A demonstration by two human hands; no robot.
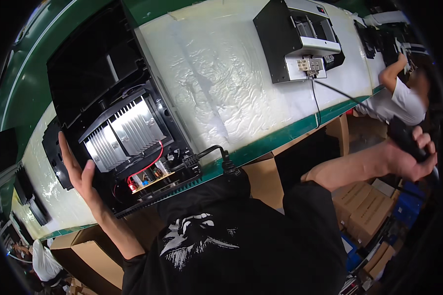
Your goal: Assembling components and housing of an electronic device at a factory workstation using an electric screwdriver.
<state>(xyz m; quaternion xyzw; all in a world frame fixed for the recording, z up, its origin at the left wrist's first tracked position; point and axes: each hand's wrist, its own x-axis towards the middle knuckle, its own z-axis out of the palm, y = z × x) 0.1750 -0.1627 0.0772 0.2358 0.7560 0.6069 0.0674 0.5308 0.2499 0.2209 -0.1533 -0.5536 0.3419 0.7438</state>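
Observation:
A large black device housing (pixel 177 110) lies open on the bench in front of me, at the left. Inside it show silver finned heat sinks (pixel 125 130) and, nearer to me, a circuit board (pixel 152 183) with red wires. My left hand (pixel 83 179) is open along the housing's left side, its fingers stretched out and thumb apart. Whether it presses on the housing I cannot tell. Out to the right, my right hand (pixel 413 160) is closed round the black grip of a long-shafted screwdriver (pixel 352 98). The shaft points left, toward the bench.
A black and silver machine (pixel 300 42) with a metal socket box (pixel 305 66) stands at the far right of the bench. A black power cable (pixel 214 150) runs from the housing over the green bench edge (pixel 280 140). Cardboard boxes (pixel 362 211) lie lower right. Another person (pixel 401 98) works at the right.

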